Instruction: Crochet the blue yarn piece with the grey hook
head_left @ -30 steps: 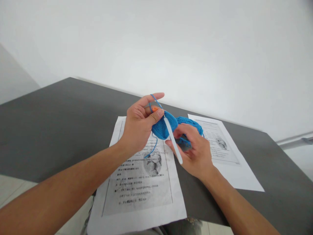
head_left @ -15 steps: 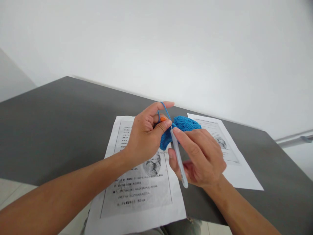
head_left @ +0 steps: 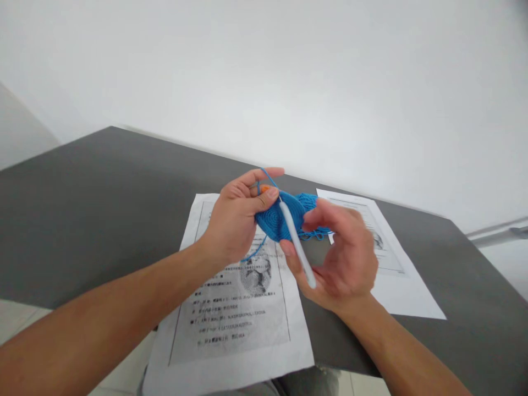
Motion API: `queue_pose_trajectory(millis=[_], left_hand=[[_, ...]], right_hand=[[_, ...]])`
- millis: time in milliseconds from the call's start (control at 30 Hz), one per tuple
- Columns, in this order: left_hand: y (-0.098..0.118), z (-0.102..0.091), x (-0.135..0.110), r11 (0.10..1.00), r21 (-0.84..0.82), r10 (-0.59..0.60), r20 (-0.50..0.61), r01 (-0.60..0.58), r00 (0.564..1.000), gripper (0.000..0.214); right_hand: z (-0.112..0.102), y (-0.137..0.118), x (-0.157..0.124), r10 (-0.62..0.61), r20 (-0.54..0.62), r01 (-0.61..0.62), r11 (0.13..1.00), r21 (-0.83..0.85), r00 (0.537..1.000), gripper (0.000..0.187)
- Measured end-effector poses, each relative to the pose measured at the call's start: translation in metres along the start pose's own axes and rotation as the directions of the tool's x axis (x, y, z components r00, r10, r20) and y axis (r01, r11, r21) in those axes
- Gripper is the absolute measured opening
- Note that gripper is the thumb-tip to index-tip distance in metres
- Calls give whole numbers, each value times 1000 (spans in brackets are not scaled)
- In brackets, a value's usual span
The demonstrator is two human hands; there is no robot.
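My left hand pinches the edge of a round blue crocheted piece between thumb and fingers. Its index finger is stretched out, with blue yarn running over it. A small orange thing shows at the fingers behind the thumb; its kind is unclear. My right hand loosely holds a pale crochet hook, whose handle lies across the thumb. The index finger is bent towards the right edge of the blue piece, apart from the thumb. The hook's tip is at the piece's upper edge, by my left thumb.
A skein of blue yarn lies behind the piece, partly hidden. One printed sheet is under my hands and overhangs the front edge of the grey table. Another printed sheet lies at the right. A white wall stands behind.
The crocheted piece now faces me more fully, with its rounds showing. My left hand has shifted slightly left and up. My right fingers have spread away from the hook's grip.
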State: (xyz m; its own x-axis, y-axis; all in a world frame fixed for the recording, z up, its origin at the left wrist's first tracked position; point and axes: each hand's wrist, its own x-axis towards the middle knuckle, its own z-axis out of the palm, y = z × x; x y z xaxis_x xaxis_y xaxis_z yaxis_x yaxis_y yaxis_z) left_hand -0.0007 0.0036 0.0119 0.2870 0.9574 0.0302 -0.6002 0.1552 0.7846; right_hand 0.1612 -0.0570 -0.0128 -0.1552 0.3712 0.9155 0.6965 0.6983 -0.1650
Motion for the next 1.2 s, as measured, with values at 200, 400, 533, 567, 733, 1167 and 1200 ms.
queue_pose_trajectory(millis=[200, 400, 533, 567, 733, 1167, 1200], left_hand=[[20, -3, 5, 997, -77, -1, 71, 7, 997, 24], [23, -1, -1, 993, -117, 24, 260, 7, 965, 28], [24, -4, -2, 994, -108, 51, 314, -18, 948, 36], [24, -5, -2, 995, -100, 41, 319, -9, 947, 37], [22, -5, -2, 998, -37, -42, 359, 59, 933, 40], [19, -3, -2, 997, -4, 71, 262, -72, 962, 32], [19, -4, -1, 999, 5, 37, 294, -41, 955, 34]], right_hand=[[16, 18, -15, 337, 233, -394, 879, 267, 912, 77], [13, 15, -12, 421, 498, -645, 592, 483, 758, 18], [-5, 17, -1, 446, 429, -612, 668, 424, 785, 12], [-8, 17, 0, 454, 394, -596, 683, 423, 799, 10], [-8, 20, 1, 572, 166, -587, 711, 386, 803, 9], [-14, 15, 10, 287, 495, -511, 757, 407, 820, 16], [-16, 17, 11, 348, 423, -518, 752, 407, 837, 12]])
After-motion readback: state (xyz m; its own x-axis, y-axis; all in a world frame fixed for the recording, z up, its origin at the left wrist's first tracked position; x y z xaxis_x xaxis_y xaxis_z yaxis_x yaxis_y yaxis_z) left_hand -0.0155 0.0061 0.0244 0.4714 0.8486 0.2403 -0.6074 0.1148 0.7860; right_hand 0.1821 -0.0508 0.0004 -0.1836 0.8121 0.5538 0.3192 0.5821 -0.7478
